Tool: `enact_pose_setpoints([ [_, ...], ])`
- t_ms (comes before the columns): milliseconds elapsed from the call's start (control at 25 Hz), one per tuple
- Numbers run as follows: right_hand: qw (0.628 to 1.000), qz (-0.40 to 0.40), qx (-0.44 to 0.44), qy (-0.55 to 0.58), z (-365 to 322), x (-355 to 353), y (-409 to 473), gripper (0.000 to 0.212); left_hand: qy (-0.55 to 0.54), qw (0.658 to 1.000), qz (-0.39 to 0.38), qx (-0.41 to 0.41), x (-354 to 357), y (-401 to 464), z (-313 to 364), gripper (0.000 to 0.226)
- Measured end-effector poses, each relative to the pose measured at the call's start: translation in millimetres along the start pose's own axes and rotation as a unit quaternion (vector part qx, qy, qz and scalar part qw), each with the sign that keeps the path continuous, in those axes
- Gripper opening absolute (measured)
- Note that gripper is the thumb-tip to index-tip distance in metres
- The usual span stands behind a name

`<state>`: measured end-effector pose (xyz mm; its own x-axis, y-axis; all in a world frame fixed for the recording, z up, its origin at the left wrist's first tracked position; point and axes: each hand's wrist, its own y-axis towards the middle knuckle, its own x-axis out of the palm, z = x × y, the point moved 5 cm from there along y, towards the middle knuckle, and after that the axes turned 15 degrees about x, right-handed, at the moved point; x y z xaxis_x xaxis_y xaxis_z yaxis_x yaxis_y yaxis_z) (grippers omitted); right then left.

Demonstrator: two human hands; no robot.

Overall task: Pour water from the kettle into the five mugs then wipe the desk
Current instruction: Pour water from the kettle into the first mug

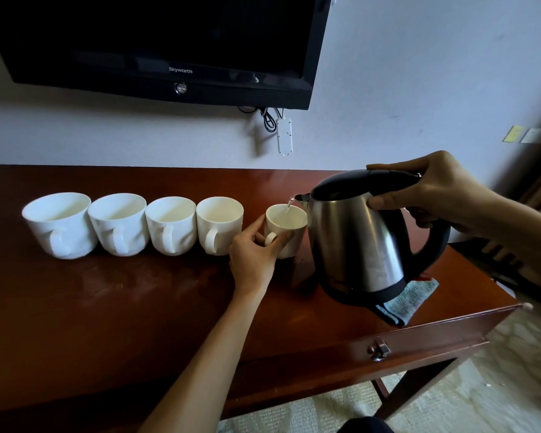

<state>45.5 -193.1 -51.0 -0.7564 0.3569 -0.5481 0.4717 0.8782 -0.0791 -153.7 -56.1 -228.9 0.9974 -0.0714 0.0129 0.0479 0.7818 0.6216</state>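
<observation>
Farthest left of the left hand's grip, four white mugs stood upright in a row on the dark wooden tabletop, handles toward the camera: first mug, second mug, third mug, fourth mug. First three near touching; fourth just beside the third. Whether they held water could not be told.

Left hand came in from below; grip curled round the fifth mug at its handle, thumb on the left wall, fingers on the near side. That mug sat just right of the fourth, small gap between.

Directly above the fifth mug, a thin stream of water fell from the spout into it.

Right of the left grip, a steel kettle with black lid and base hung tilted spout-left, clear of the tabletop. Right hand gripped its black handle from above, fingers wrapped round, thumb against the steel wall.

Below and right of that grip, a folded blue-grey cloth lay near the tabletop's right edge, partly hidden by the kettle base.

Behind, on the wall: black television, white power strip hanging under it.
</observation>
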Motion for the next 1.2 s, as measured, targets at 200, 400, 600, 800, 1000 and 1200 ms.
enact_pose_setpoints([
  [200, 1.0, 0.001, 0.001, -0.001, -0.9, -0.6, -0.6, 0.05, 0.0, 1.0, -0.005, -0.002, 0.4, 0.2, -0.3, 0.081],
  [400, 1.0, 0.001, -0.003, -0.005, -2.9, 0.6, -2.7, 0.046, 0.01, 1.0, -0.004, 0.0, -0.3, -0.3, 1.0, 0.08],
  [600, 1.0, 0.001, 0.0, -0.005, -2.4, 0.4, -1.9, 0.05, 0.012, 1.0, -0.006, 0.005, -1.0, -0.6, 1.1, 0.081],
  [800, 1.0, 0.002, 0.0, -0.006, -3.2, 0.2, -2.0, 0.049, 0.008, 1.0, -0.006, 0.008, 0.2, 0.1, 0.7, 0.081],
  [1000, 1.0, -0.004, 0.0, -0.007, -4.1, 1.0, -2.7, 0.047, -0.002, 1.0, -0.008, 0.002, 0.8, -0.1, -1.1, 0.083],
  [1200, 1.0, -0.001, -0.002, -0.009, -3.7, 1.0, -2.7, 0.047, -0.001, 1.0, -0.006, 0.01, 2.3, 0.6, -2.9, 0.077],
])
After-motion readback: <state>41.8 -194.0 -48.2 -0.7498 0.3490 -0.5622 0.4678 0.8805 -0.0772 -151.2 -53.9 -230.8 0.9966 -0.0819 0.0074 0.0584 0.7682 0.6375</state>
